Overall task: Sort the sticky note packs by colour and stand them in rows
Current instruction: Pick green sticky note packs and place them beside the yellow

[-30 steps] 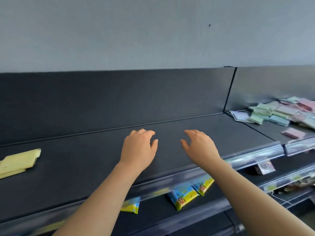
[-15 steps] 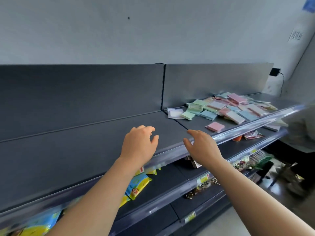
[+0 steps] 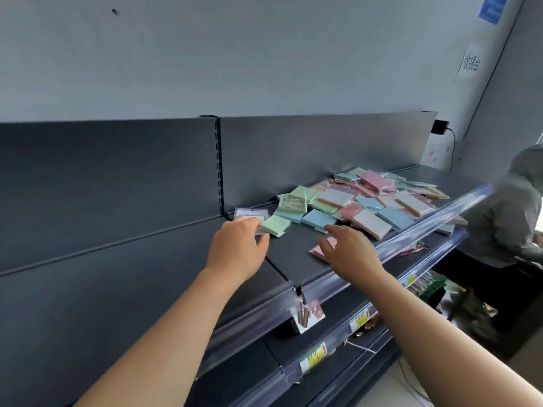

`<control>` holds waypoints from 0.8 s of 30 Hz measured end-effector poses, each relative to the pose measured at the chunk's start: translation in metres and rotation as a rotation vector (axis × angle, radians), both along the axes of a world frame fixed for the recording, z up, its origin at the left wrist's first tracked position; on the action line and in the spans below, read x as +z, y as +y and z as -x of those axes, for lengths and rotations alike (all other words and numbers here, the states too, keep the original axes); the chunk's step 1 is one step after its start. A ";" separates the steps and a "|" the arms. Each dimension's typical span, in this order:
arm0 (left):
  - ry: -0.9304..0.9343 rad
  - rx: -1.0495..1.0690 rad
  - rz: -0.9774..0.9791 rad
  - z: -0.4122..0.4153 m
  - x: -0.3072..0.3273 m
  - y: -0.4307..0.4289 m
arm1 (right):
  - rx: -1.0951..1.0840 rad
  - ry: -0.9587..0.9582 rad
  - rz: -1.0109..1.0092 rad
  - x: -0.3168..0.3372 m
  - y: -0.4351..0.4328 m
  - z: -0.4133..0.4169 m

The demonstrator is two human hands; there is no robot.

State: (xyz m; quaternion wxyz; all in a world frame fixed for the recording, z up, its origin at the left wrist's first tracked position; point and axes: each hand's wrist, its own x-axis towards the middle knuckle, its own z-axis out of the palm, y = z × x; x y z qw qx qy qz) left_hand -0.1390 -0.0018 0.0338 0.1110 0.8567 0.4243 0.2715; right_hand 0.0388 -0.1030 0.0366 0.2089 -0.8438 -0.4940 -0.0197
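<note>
Left hand beside green pack; right hand above pink pack.

Both forearms are extended toward 1 o'clock; left hand is held palm-down, fingers loosely bent; right hand spread, relaxed.

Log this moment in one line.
left hand: at lilac pack | right hand: over pink pack | pile: unsorted, flat | rows: none

- Lavender pack: near edge hidden under left hand; grip not discernible.
- Pink pack: largely covered by right hand.
- Heap of sticky note packs: lower layers buried.
- Yellow price labels: print blurred.
- Person in grey: cut by right edge.
- Blue poster: cropped at top.
</note>
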 end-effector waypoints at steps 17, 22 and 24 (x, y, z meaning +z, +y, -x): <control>0.157 0.206 0.228 -0.165 -0.012 0.102 | 0.212 0.092 0.060 0.003 0.147 -0.180; 0.192 0.445 0.313 -0.220 -0.027 0.124 | 0.426 0.167 0.222 -0.006 0.220 -0.233; 0.226 0.533 0.320 -0.231 -0.035 0.131 | 0.516 0.200 0.274 -0.012 0.231 -0.242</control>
